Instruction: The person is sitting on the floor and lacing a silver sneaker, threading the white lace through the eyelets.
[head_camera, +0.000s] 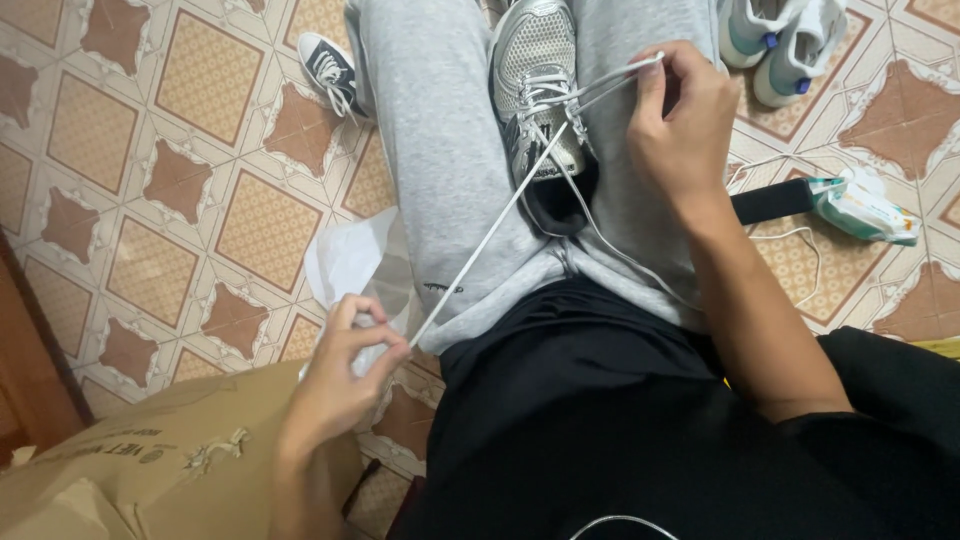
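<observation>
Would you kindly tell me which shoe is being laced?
The silver mesh sneaker on the lap; the black canvas shoe and white-teal pair sit untouched on the floor.

Patterned tile floor (150, 180), black sneaker (328, 66), white paper (350, 255), cardboard box (150, 460), wipes pack (865, 208)

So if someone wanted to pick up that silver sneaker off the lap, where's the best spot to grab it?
Probably the heel collar of the silver mesh sneaker, coming from the wearer's side. Its dark opening faces the body and looks clear, giving an edge to hook fingers into. The toe points away between the knees, and the white lace runs taut between the left hand and right hand over the top.
</observation>
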